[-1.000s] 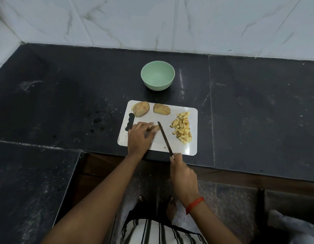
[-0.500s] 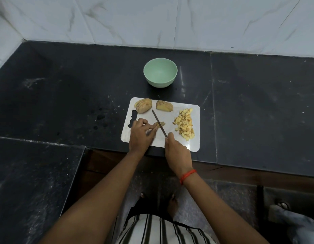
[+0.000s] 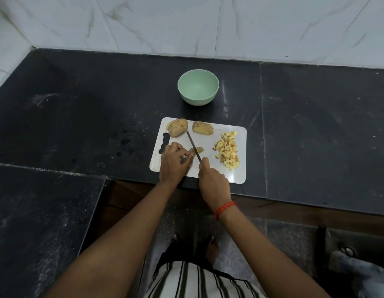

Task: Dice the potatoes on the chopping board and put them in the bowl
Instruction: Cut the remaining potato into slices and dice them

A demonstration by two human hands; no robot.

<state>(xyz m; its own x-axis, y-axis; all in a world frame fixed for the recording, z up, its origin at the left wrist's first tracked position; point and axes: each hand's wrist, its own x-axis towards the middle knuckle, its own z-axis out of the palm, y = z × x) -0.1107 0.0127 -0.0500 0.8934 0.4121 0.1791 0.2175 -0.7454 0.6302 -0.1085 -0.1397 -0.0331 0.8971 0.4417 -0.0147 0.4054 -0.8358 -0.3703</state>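
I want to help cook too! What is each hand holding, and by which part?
The right hand grips the knife by its handle end, hidden in the fist. The left hand holds a potato piece at its left end with its fingertips.

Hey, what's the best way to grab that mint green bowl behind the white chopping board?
Probably the near rim of the round mint green bowl, thumb inside, fingers outside, reaching down from the front: it stands upright, looks empty, and its smooth curved wall has no handle.

The chopping board (image 3: 236, 175) lies mid-frame on the counter (image 3: 79, 125), with the bowl (image 3: 198, 87) above it. On the board, potato chunks (image 3: 178, 127) sit upper left, the diced pile (image 3: 227, 150) right, and a slice (image 3: 200, 149) lies centrally under the knife (image 3: 193, 146).
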